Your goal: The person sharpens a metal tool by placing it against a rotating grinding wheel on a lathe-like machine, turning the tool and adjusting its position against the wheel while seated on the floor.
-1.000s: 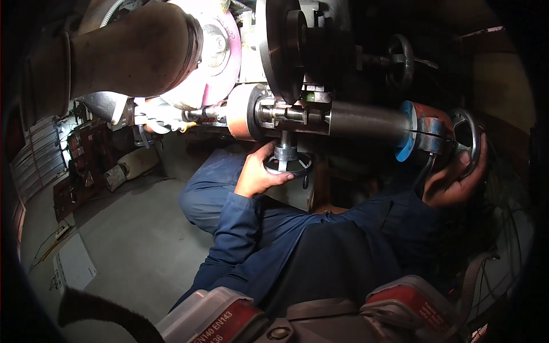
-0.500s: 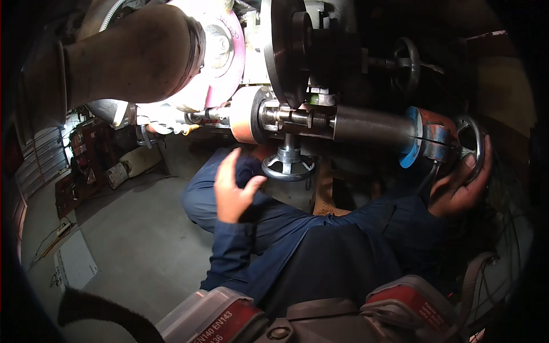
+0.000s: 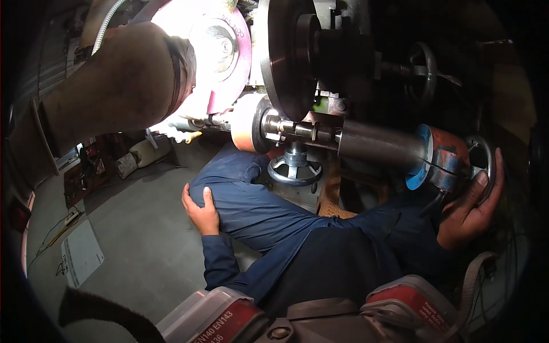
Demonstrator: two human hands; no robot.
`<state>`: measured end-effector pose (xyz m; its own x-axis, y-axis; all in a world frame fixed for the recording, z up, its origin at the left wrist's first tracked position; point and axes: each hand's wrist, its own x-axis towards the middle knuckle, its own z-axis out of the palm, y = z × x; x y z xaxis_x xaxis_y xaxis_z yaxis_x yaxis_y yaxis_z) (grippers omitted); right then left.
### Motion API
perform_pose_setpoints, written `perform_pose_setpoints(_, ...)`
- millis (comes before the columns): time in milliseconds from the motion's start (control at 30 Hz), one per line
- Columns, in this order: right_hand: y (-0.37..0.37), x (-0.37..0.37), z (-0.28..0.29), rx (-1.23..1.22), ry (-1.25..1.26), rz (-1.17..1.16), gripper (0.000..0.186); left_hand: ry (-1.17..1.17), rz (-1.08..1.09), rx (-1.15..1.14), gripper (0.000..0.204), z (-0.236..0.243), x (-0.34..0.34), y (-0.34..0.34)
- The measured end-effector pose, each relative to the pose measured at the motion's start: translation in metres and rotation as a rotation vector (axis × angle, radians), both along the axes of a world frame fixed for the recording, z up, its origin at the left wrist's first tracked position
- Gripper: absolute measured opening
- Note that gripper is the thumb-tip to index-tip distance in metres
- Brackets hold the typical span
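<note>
My right hand (image 3: 464,222) is at the handwheel (image 3: 489,166) at the right end of the machine, its thumb on one side of the rim and its fingers along the other. Left of that wheel, a blue-and-orange clamp housing (image 3: 449,150) surrounds the end of a thick dark steel cylinder (image 3: 380,144). A slim metal shaft piece (image 3: 297,130) lies in line between the cylinder and an orange-sided round drum (image 3: 245,128). My left hand (image 3: 203,216) rests on my blue-trousered knee (image 3: 234,171), thumb apart from the fingers, holding nothing.
A brightly lit pink grinding wheel (image 3: 245,54) stands behind the shaft, beside a large dark disc (image 3: 274,63). A tan arm-like cover (image 3: 123,83) juts in at upper left. A second handwheel (image 3: 296,171) hangs below the shaft; another (image 3: 424,71) sits behind. A respirator filter (image 3: 229,314) fills the bottom.
My left hand has dropped from beside the lower handwheel, down and left onto my knee. My right hand stays at the right handwheel. The whole view has shifted slightly.
</note>
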<state>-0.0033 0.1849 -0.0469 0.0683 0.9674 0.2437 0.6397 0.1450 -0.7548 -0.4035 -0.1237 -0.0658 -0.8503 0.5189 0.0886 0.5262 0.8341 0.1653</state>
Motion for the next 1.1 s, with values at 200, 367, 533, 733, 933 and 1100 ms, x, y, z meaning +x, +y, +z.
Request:
perform_pose_setpoints(200,0.006,0.003,0.011,-0.073,-0.096,0.042,0.038,0.026,-0.005,0.028,0.055,-0.002,0.0,0.005)
perform_pose_setpoints(367,0.01,0.005,0.015,-0.138,-0.092,0.093,0.037,0.061,0.007,0.056,0.054,-0.001,0.0,0.003)
perform_pose_setpoints(533,0.006,-0.003,0.019,-0.265,0.035,-0.014,0.041,0.056,0.02,0.072,0.053,-0.006,0.001,0.007)
perform_pose_setpoints(733,0.004,0.015,-0.008,-0.004,-0.049,0.043,0.039,0.056,0.015,0.051,0.051,-0.003,0.001,0.006)
perform_pose_setpoints(933,-0.003,0.024,-0.018,0.043,-0.129,0.005,0.039,0.111,-0.033,0.039,0.053,-0.004,0.001,0.009)
perform_pose_setpoints(1100,0.006,0.03,-0.003,-0.088,-0.137,0.098,0.041,-0.278,-0.045,0.466,0.035,0.001,0.026,0.068)
